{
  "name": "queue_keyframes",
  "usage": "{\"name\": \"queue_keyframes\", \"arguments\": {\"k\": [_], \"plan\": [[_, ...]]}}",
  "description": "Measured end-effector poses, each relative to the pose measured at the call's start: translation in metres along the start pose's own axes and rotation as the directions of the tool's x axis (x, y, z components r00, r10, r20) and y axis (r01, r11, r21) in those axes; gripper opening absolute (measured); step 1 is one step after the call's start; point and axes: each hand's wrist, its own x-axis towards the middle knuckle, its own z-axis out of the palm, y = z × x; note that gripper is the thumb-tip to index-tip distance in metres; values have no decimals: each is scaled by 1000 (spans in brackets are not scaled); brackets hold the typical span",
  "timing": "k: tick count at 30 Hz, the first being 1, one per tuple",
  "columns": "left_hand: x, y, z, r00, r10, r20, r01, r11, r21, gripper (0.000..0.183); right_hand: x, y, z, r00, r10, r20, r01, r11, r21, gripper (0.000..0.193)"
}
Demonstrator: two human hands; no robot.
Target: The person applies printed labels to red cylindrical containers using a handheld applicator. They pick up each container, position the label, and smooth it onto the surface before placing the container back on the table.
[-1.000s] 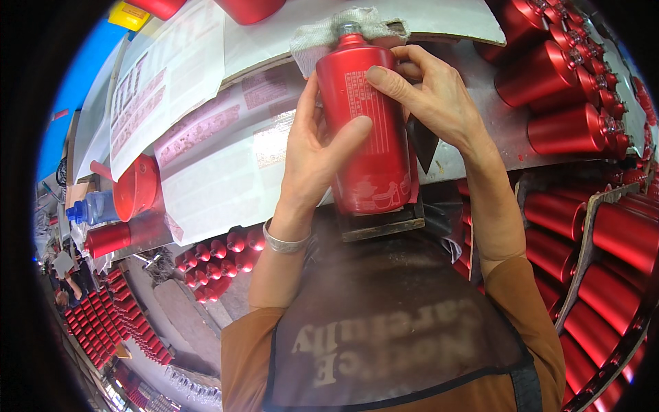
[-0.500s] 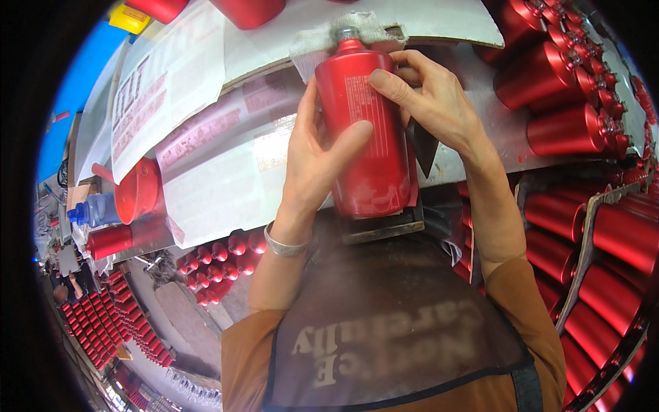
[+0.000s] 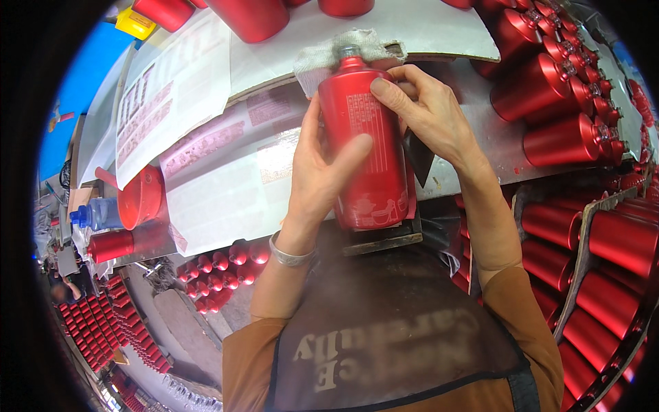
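A red bottle (image 3: 374,182) with a narrow clear neck lies in front of me, neck pointing away. Fine pale print runs down its upper face, and a pale line drawing shows near its base. My left hand (image 3: 317,168) wraps the bottle's left side, thumb lying across its front. At the upper right, my right hand (image 3: 436,113) holds the shoulder, its thumb pressed on the surface beside the print; its other fingers are partly hidden. Under the neck is a white knitted cloth (image 3: 312,65). A wooden-edged support (image 3: 384,239) sits below the base.
Printed transfer sheets (image 3: 147,110) cover the bench to the left, near a red scoop-like container (image 3: 139,199) and a blue-capped clear bottle (image 3: 99,214). Red bottles (image 3: 559,141) crowd the right side, with more in wooden racks (image 3: 583,233) below. Further red bottles (image 3: 250,17) stand at the far edge.
The whole view has shifted slightly, so the bench and bottle sit lower in it. Both hands keep their hold. The pale drawing near the bottle's base now shows more distinctly.
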Motion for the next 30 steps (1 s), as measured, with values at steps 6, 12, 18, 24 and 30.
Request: {"name": "queue_keyframes", "arguments": {"k": [6,12,18,24,30], "plan": [[1,-1,0,1000,12,1,-12,1000,24,94,1,-2,-1,1000,5,12,-5,1000,2,73],[0,0,-3,999,0,38,2,999,-42,92,-1,2,-4,996,54,73,-66,984,164,73],[-2,-1,-10,996,-1,94,2,1000,-17,95,-4,7,-3,997,-63,37,61,998,35,80],[-1,-4,-10,997,-3,76,1,1000,14,101,-5,4,-4,998,7,64,-10,999,52,83],[-2,-4,-10,996,2,92,-2,1000,-1,101,-5,6,-4,996,28,83,-34,997,75,83]]}}
